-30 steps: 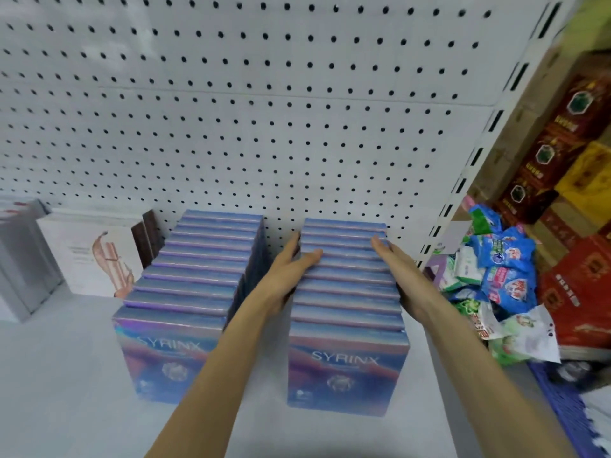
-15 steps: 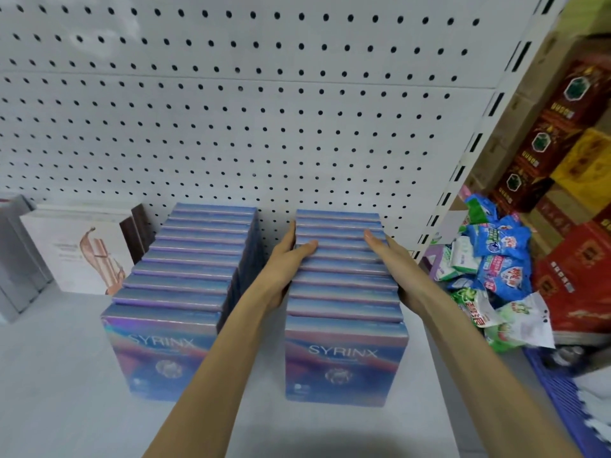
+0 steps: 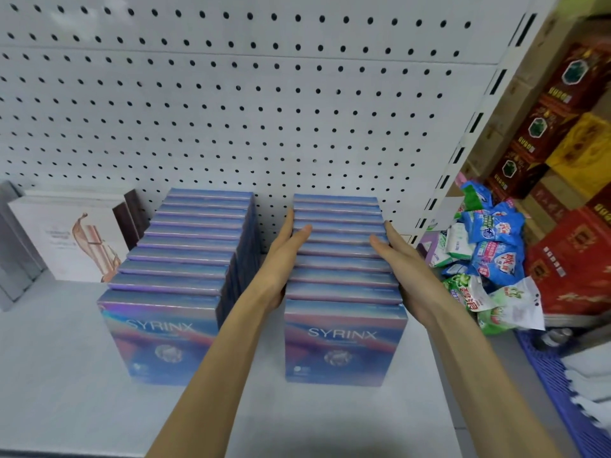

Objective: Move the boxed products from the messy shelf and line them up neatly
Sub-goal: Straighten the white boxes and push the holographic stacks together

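The left fingers [image 3: 299, 231] are lying straight and flat over the top edges of the right row of boxes [image 3: 342, 259], while the right fingers [image 3: 380, 241] are pressing against that row's other side. The left hand [image 3: 281, 262] and right hand [image 3: 408, 269] are squeezing the row between flat palms, neither clenched nor released. The front box is reading "SYRINX" in pale letters; the left row of boxes [image 3: 185, 259] is showing the same word. Both rows are standing on the white shelf [image 3: 49, 375], running back to the pegboard [image 3: 231, 110].

Compared with a second ago, the hands are sitting a little nearer the back of the row, and the boxes are looking more even.

A narrow gap is separating the two rows. Bare shelf is lying open in front. A white box [image 3: 69, 239] is standing to the left, and blue and green packets [image 3: 489, 252] are piling up past the shelf's right edge.
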Available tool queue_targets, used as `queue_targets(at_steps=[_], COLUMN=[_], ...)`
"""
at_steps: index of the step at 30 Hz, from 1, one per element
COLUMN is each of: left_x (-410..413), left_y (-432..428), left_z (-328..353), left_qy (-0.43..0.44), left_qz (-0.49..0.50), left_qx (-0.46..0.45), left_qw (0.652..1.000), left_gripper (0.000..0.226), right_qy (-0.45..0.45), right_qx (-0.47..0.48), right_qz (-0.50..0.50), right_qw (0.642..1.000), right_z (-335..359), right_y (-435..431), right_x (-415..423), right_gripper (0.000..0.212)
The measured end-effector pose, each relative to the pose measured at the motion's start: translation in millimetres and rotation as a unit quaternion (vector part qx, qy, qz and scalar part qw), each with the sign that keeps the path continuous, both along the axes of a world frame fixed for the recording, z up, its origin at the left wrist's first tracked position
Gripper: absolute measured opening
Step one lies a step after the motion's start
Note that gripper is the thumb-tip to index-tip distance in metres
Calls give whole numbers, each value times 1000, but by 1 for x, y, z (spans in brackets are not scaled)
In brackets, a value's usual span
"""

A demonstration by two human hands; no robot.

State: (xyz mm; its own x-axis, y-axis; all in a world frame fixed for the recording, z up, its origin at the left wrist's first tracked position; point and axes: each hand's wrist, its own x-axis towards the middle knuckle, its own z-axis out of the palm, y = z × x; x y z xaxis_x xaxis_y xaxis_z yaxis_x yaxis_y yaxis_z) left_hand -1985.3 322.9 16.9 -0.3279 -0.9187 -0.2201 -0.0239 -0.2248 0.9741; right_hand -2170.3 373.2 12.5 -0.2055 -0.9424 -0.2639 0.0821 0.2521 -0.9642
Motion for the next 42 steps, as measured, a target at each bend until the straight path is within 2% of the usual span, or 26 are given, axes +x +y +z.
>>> queue_targets(at_steps=[8, 14, 17, 21, 29, 33, 36, 38, 42], left_x=[3, 17, 26, 22, 21, 28, 33, 36, 34], left_y=[-1, 19, 39, 49, 47, 58, 78, 90, 103], left_z=[-2, -14, -30, -35, -32, -30, -33, -36, -36], left_qy=[10, 17, 41, 49, 61, 46, 14, 14, -3], left_qz=[-6, -20, -33, -7, -16, -1, 20, 24, 18], left_qx=[13, 1, 6, 5, 11, 8, -6, -13, -47], left_qw=[1000, 1000, 999, 999, 998, 999, 1000, 1000, 999], left_gripper=[63, 63, 67, 79, 72, 76, 80, 78, 65], right_qy=[36, 6, 30, 21, 39, 79, 87, 94, 78], right_qx=[2, -6, -10, -14, -3, -2, -32, -42, -54], right_qz=[-6, 19, 9, -37, -48, -30, -9, 12, 13], right_qw=[999, 1000, 999, 999, 998, 996, 996, 995, 995], right_z=[6, 1, -8, -9, -3, -1, -3, -8, -22], right_y=[2, 23, 37, 40, 39, 48, 69, 84, 96], right_x=[7, 0, 0, 12, 19, 18, 17, 17, 21], right_gripper=[61, 50, 58, 53, 60, 70, 61, 53, 65])
